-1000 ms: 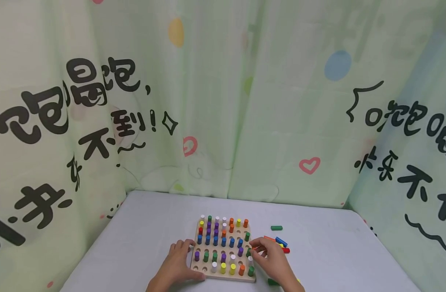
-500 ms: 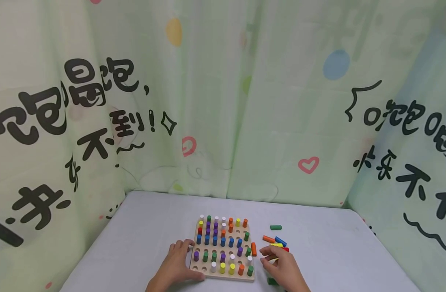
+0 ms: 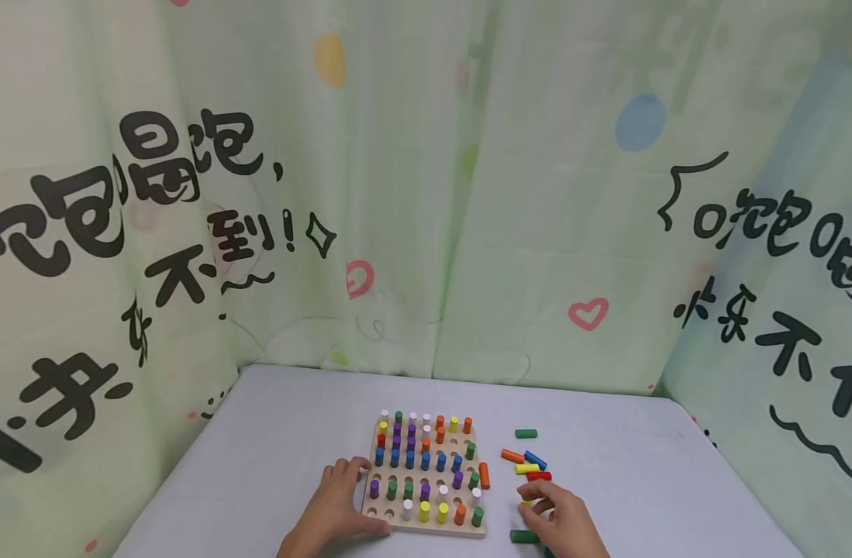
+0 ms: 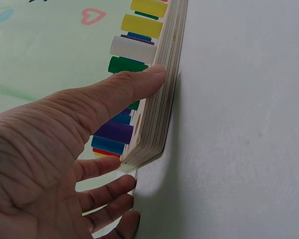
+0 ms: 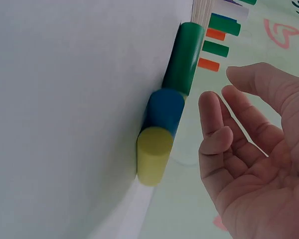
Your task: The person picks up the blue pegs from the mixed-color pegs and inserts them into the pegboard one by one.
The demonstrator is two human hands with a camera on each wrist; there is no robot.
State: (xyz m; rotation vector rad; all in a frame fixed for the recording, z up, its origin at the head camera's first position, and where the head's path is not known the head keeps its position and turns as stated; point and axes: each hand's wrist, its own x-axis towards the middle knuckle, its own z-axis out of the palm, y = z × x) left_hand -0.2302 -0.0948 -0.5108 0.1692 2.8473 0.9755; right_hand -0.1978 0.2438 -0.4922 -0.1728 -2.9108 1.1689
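A wooden pegboard (image 3: 426,530) with upright colored pegs in rows lies on the table. My left hand (image 3: 337,501) spans its near left corner. The straight left thumb presses on the front edge and the fingers reach along the left edge; the left wrist view shows that thumb (image 4: 139,84) on the layered wood side. My right hand (image 3: 561,518) hovers right of the board over loose pegs, its fingers loosely bent with nothing between them. In the right wrist view a gap separates thumb and fingertips. An orange peg (image 3: 484,475) lies against the board's right edge.
Right of the board lie more loose pegs: a green one (image 3: 526,434) farther back, an orange one (image 3: 512,455), a blue one (image 3: 535,459), a yellow one (image 3: 526,469), a red one (image 3: 539,476) and a green one (image 3: 524,536) near the front. Printed curtains enclose the white table (image 3: 314,403).
My right hand has moved from the board's right edge rightward and toward me, over the loose pegs. The orange peg beside the board came into sight. My left hand stays in place.
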